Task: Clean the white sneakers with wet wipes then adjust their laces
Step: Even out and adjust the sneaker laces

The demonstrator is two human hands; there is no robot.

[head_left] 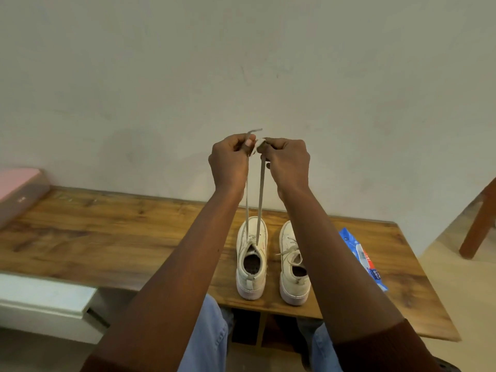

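Beige laces (259, 197) of left sneaker (252, 259) pinched taut by left hand (228, 159) and right hand (288, 162); lace-adjusting step judged underway; evening, then tying needed next.

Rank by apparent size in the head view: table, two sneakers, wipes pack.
1. Table.
2. Left sneaker and right sneaker look alike, so tied.
3. Wipes pack smallest, though an arm hides part of it.

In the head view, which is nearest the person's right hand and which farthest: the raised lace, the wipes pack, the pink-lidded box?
1. Lace, pinched in the right hand itself.
2. Wipes pack, on the table, to the right.
3. Pink-lidded box, at the far left end.
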